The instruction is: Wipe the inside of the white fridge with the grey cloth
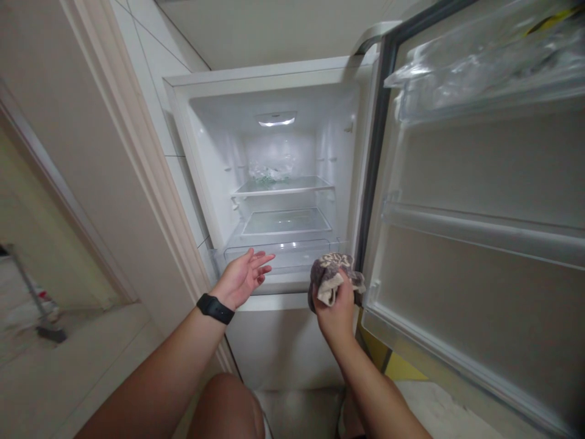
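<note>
In front of me stands a white refrigerator [274,78] with its door [479,158] swung wide to the right. My right hand [337,311] grips a bunched grey and beige cloth [329,277] near the lower right of the opening. My left hand [242,277], palm turned up and fingers apart, holds nothing near a clear drawer [292,259] at the bottom of the compartment. Above that drawer are two glass shelves, the upper shelf [301,185] and the lower shelf [286,222]. A crumpled clear plastic bag [273,167] lies on the upper one.
Clear door racks line the door, including a middle rack [484,235]; plastic wrapping [475,67] fills the top one. A door frame [123,152] and tiled wall flank the left side. Farther left, a broom-like tool [51,332] touches the floor. My knee [226,405] is below.
</note>
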`<state>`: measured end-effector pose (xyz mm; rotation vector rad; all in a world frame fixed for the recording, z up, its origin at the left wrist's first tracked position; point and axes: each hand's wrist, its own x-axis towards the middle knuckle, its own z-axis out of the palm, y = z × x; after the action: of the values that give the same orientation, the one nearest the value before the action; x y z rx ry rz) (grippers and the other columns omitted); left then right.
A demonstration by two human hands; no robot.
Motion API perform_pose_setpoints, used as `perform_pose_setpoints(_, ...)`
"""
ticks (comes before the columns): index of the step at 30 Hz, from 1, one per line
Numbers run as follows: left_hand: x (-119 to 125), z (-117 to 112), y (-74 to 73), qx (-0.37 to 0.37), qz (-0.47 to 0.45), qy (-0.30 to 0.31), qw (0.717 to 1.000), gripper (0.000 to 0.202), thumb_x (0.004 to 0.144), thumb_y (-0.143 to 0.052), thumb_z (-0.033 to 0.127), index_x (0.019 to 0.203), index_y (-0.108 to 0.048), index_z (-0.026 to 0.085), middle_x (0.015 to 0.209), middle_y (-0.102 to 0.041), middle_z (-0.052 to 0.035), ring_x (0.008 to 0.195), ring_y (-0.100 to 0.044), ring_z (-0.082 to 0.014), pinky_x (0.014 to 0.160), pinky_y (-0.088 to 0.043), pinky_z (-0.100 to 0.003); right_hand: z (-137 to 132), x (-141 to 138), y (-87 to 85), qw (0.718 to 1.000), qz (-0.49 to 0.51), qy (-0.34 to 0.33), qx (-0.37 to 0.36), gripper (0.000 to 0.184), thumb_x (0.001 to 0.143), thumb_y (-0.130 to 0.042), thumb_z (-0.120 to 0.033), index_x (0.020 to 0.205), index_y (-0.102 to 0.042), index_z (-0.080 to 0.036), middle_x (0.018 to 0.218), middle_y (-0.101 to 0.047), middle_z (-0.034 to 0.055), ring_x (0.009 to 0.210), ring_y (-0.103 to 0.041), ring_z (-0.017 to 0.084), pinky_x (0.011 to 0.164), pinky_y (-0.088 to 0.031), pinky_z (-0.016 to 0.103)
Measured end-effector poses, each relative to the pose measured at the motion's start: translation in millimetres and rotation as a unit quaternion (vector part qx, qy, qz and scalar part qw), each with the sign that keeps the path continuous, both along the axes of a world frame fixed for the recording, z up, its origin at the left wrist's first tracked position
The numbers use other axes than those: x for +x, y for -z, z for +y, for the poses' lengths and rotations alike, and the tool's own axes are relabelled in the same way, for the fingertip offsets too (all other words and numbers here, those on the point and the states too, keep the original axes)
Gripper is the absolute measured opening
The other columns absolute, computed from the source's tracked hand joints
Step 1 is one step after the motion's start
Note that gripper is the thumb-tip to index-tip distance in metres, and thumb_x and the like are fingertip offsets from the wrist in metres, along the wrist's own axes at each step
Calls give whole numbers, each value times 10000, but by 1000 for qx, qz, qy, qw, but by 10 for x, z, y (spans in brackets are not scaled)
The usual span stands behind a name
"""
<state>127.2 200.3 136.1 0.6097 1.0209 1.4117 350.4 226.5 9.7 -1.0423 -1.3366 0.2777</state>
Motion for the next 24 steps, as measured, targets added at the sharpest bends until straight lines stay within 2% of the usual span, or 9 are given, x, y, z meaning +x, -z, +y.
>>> perform_pose_setpoints(3, 52, 31, -59, -1, -6, 5, 1000, 239, 1044, -506, 308, 1164, -575, 114, 1293, -703, -176, 531, -548, -63, 431, -447, -167, 29, -205, -118, 995, -100, 21, -17, 761, 758, -648, -185, 1488, -442, -235, 1447, -530, 167, 1331, -494, 361, 1096, -415, 566)
perform_pose_setpoints(7, 119, 91, -103, 5, -16, 9, 1000, 233, 1059, -467, 297, 1160, -550, 105, 1256, -709, -179, 470, -443, -41, 370, -358, -150, -5, -485, -182, 979, -200, 39, -18, 810, 743, -599, -95, 1518, -433, -261, 1572, -397, 181, 1304, -507, 369, 1010, -474, 506)
perform_pose_setpoints(12, 96, 187, -112, 4, -28, 26, 999, 207, 1067, -429, 279, 1133, -516, 103, 1127, -733, -150, 439, -400, -42, 337, -311, -144, -60, -695, -270, 942, -334, 11, 0, 844, 725, -645, -101, 1526, -459, -294, 1616, -387, 161, 1049, -589, 314, 898, -513, 452)
perform_pose_setpoints(15, 25, 214, -130, -6, -38, 30, 999, 220, 1077, -391, 269, 1117, -521, 96, 1056, -743, -125, 417, -380, -38, 318, -282, -137, -55, -703, -330, 919, -393, -9, 19, 810, 767, -654, -153, 1531, -453, -329, 1620, -409, 123, 994, -582, 292, 871, -513, 440)
perform_pose_setpoints(19, -58, 187, -188, -2, -46, 36, 998, 266, 1078, -392, 281, 1175, -534, 77, 1175, -734, -172, 422, -401, -35, 321, -311, -145, 14, -517, -272, 917, -397, -7, 34, 680, 802, -620, -158, 1447, -553, -363, 1628, -416, 60, 1016, -574, 293, 890, -497, 437)
perform_pose_setpoints(21, -69, 168, -223, 1, -49, 33, 998, 285, 1077, -394, 296, 1194, -535, 78, 1220, -723, -193, 429, -414, -42, 325, -327, -155, 63, -354, -171, 933, -358, 13, 28, 667, 776, -609, -118, 1409, -591, -328, 1627, -415, 68, 1078, -565, 308, 933, -486, 445)
perform_pose_setpoints(24, -61, 162, -264, 3, -45, 33, 998, 315, 1077, -376, 311, 1208, -535, 72, 1240, -715, -217, 439, -426, -56, 330, -342, -167, 136, -93, -19, 967, -244, 74, 0, 634, 769, -587, -98, 1381, -597, -264, 1591, -436, 124, 1197, -537, 334, 990, -469, 467)
